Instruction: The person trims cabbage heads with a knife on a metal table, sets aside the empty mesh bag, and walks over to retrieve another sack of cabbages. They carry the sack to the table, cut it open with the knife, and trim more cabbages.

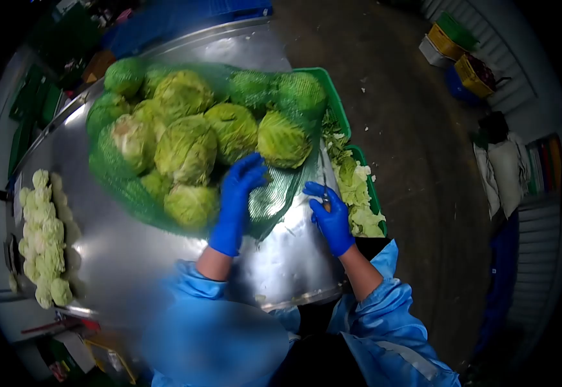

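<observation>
A green mesh bag (pixel 116 184) lies on the metal table (pixel 281 258), opened out around several green cabbages (pixel 186 149). My left hand (pixel 241 187), in a blue glove, is at the near side of the bag, below a cabbage (pixel 284 139), its fingers partly curled; whether it grips anything is hidden. To the right, my right hand (pixel 332 216), also gloved in blue, has its fingers wrapped round a knife (pixel 325 195), with the thin blade pointing up and away beside the bag's right edge.
Stacked pale cauliflower-like heads (pixel 44 238) line the table's left side. Green crates (pixel 372 187) with loose leaves (pixel 356 193) stand along the right edge. Coloured baskets (pixel 448 40) and white sacks (pixel 505 171) are farther right. A blue pallet (pixel 165 26) lies beyond the table.
</observation>
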{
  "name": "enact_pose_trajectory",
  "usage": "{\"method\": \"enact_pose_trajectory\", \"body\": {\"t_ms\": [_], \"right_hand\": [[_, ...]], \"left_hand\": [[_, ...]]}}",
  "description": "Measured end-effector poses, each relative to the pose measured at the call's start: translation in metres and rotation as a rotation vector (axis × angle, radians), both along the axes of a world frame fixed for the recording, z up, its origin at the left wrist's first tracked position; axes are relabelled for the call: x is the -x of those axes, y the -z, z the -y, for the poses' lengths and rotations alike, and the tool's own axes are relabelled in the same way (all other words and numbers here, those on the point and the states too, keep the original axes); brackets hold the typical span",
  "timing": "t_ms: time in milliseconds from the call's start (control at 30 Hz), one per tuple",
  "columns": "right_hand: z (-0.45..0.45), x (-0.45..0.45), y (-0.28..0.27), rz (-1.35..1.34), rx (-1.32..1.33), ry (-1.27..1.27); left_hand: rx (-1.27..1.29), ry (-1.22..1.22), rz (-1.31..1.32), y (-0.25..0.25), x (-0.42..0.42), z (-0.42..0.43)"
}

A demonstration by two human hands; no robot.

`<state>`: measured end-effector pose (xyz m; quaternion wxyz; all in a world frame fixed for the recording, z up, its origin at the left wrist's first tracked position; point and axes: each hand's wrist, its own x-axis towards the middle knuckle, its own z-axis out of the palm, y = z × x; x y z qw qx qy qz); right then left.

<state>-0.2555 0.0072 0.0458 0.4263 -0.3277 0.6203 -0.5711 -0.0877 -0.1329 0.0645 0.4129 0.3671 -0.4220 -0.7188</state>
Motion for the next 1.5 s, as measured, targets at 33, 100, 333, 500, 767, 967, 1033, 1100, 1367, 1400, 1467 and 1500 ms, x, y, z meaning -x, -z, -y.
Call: {"method": "enact_pose_trajectory", "body": {"t_ms": [33,100,333,500,767,967,1033,1100,1367,1400,1467,1500], "right_hand": [[0.019,0.005,-0.011,-0.059,0.086,-0.009],[0.061,0.009,-0.025,-0.178,0.251,-0.028],[0.187,0.038,-0.023,-0.906,0.036,-0.194],[0.156,0.030,-0.028,-0.899,0.042,-0.168],[0.008,-0.013,-0.034,-0.608,0.234,0.066],[-0.089,-0.059,-0.020,0.478,-0.245,0.264],[-0.115,-0.064,0.013,0.492,-0.343,0.187],[-0.125,-0.064,0.028,0.425,-0.506,0.125],[-0.134,-0.040,-0.002,-0.501,-0.322,-0.095],[-0.134,-0.037,-0.001,-0.511,-0.330,-0.118],[-0.134,-0.034,-0.001,-0.527,-0.343,-0.175],[-0.131,-0.033,-0.005,-0.522,-0.349,-0.191]], "left_hand": [[-0.174,-0.051,-0.069,0.017,0.017,-0.003],[-0.499,-0.109,-0.242,0.051,0.034,-0.007],[-0.839,0.016,-0.776,0.093,0.073,0.007],[-0.759,0.013,-0.896,0.090,0.082,0.005],[-0.487,-0.206,-0.662,0.051,0.009,-0.060],[0.235,-0.058,0.378,-0.025,-0.054,-0.148],[0.272,0.067,0.597,-0.017,-0.063,-0.157],[0.449,0.089,0.743,0.020,-0.060,-0.158],[0.620,0.082,0.683,0.037,-0.022,-0.157],[0.600,0.090,0.664,0.041,-0.022,-0.157],[0.585,0.101,0.649,0.042,-0.023,-0.156],[0.576,0.101,0.644,0.043,-0.024,-0.154]]}}
